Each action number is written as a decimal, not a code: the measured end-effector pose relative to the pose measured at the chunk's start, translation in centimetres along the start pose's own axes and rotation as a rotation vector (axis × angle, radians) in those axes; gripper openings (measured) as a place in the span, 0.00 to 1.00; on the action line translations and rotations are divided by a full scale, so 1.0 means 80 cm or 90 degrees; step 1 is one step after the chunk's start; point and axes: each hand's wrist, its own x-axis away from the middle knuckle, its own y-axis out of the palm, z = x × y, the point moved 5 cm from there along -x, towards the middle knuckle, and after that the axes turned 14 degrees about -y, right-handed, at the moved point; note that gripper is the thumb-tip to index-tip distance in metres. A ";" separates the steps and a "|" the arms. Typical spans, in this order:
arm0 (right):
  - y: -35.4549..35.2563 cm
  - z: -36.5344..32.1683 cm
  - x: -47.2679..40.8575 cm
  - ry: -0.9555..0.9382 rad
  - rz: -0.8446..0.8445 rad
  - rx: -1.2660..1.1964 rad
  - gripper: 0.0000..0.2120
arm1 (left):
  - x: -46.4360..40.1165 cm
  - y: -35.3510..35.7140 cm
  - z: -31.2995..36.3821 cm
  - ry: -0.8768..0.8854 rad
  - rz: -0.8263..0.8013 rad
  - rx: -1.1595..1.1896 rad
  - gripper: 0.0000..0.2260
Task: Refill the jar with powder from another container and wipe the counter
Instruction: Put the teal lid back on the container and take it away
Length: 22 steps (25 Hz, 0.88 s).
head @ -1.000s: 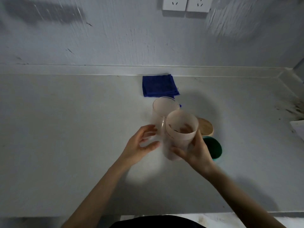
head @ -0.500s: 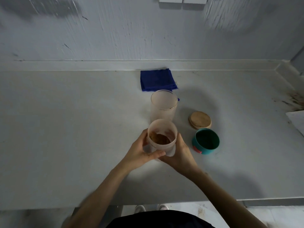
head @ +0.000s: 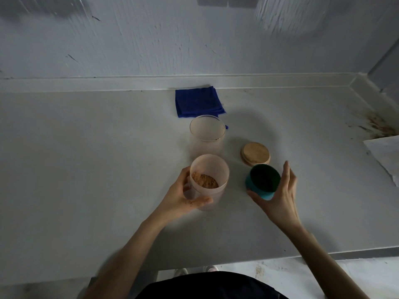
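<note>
A frosted container [head: 212, 169] with orange-brown powder [head: 205, 180] in its bottom stands upright on the grey counter [head: 86, 169]. My left hand [head: 183, 196] is wrapped around its left side. Just behind it stands a second frosted jar [head: 207, 134], which looks empty and is untouched. My right hand [head: 280, 195] holds a teal lid [head: 262, 182], tilted with its dark inside facing me, thumb under it and fingers curved around its right side. A folded blue cloth [head: 197, 102] lies behind the jars near the wall.
A round wooden lid [head: 255, 153] lies flat on the counter behind the teal lid. A white sheet of paper [head: 386, 152] and brown stains [head: 380, 124] sit at the right corner. The counter's front edge [head: 323, 252] runs close to my body.
I set the powder container down and my right hand left it, moved right and took hold of the teal lid. My left hand stays on the container.
</note>
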 end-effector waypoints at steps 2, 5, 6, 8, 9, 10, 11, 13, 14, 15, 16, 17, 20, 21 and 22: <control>0.009 0.014 -0.001 0.050 -0.026 -0.014 0.57 | 0.000 0.001 0.000 -0.001 -0.008 -0.003 0.31; 0.018 0.021 -0.003 0.058 -0.023 -0.049 0.57 | -0.001 0.001 -0.001 -0.007 -0.013 -0.003 0.32; 0.020 0.022 -0.003 0.063 -0.017 -0.059 0.57 | -0.001 0.000 -0.002 -0.009 -0.013 -0.001 0.32; 0.021 0.024 -0.003 0.095 -0.008 -0.089 0.55 | -0.001 0.000 -0.001 -0.008 -0.016 0.006 0.32; 0.021 0.024 -0.002 0.113 -0.007 -0.109 0.54 | -0.001 0.000 -0.001 -0.006 -0.018 0.006 0.32; 0.020 0.023 -0.001 0.125 -0.004 -0.125 0.52 | -0.001 0.001 -0.001 -0.005 -0.022 0.005 0.32; 0.018 0.021 0.001 0.127 0.004 -0.136 0.50 | -0.002 0.002 -0.002 -0.006 -0.024 0.002 0.32; 0.009 0.008 0.003 0.093 0.037 -0.146 0.45 | -0.002 0.002 -0.002 -0.006 -0.023 0.000 0.32; 0.004 0.000 0.002 0.064 0.055 -0.153 0.43 | -0.002 0.002 -0.002 -0.008 -0.023 0.001 0.32; 0.001 -0.006 0.000 0.041 0.062 -0.161 0.43 | -0.002 0.002 -0.002 -0.010 -0.023 0.005 0.32; -0.003 -0.012 -0.002 0.025 0.060 -0.179 0.42 | -0.002 0.002 -0.003 -0.012 -0.023 0.006 0.32; -0.006 -0.017 -0.004 0.021 0.055 -0.217 0.42 | -0.002 0.002 -0.002 -0.012 -0.025 0.006 0.32; -0.009 -0.032 -0.010 0.072 0.048 -0.502 0.46 | -0.001 0.003 -0.001 -0.009 -0.030 0.007 0.34; -0.010 -0.039 -0.011 0.092 0.051 -0.596 0.50 | -0.001 0.003 -0.001 -0.010 -0.030 0.006 0.35; -0.011 -0.045 -0.012 0.104 0.054 -0.656 0.53 | -0.001 0.003 -0.002 -0.012 -0.029 0.005 0.34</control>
